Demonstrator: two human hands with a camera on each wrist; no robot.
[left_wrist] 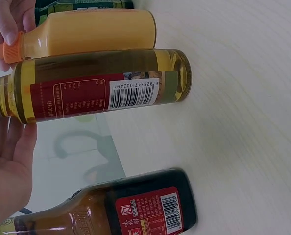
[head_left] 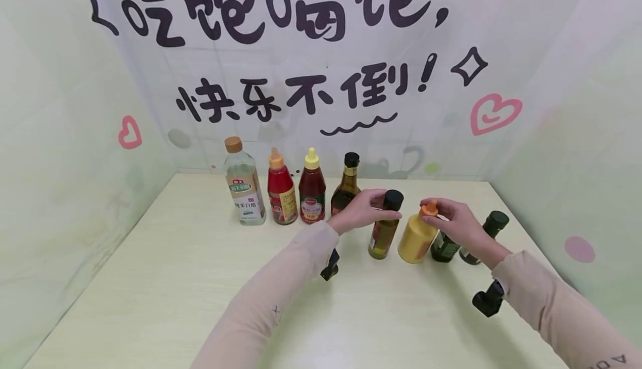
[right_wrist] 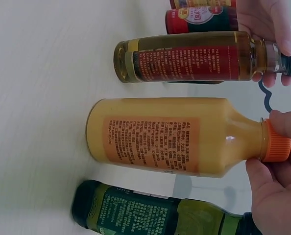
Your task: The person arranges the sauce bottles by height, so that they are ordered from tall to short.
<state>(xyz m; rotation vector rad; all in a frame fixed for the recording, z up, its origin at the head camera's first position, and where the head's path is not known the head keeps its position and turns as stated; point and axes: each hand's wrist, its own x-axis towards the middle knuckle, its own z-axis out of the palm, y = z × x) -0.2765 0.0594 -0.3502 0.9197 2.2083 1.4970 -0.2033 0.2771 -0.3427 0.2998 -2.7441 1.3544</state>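
Note:
My left hand (head_left: 360,210) grips a slim glass bottle (head_left: 383,238) of golden liquid around its neck, under the black cap. The bottle stands upright with a slight tilt, its dark red label and barcode showing in the left wrist view. Just to its right, my right hand (head_left: 463,228) pinches the orange cap (right_wrist: 277,142) of a yellow squeeze bottle (head_left: 415,241) between thumb and fingers. That bottle leans a little, and its orange text label (right_wrist: 153,142) faces the right wrist camera. Both bottles have their bases at or near the tabletop; exact contact cannot be told.
Behind my left hand stands a dark sauce bottle (head_left: 346,188). Farther left are two red squeeze bottles, one orange-capped (head_left: 282,193) and one yellow-capped (head_left: 312,193), and a clear vinegar bottle (head_left: 244,188). Two dark green bottles (head_left: 443,248) stand partly behind my right hand. Printed cloth walls surround the table (head_left: 165,280).

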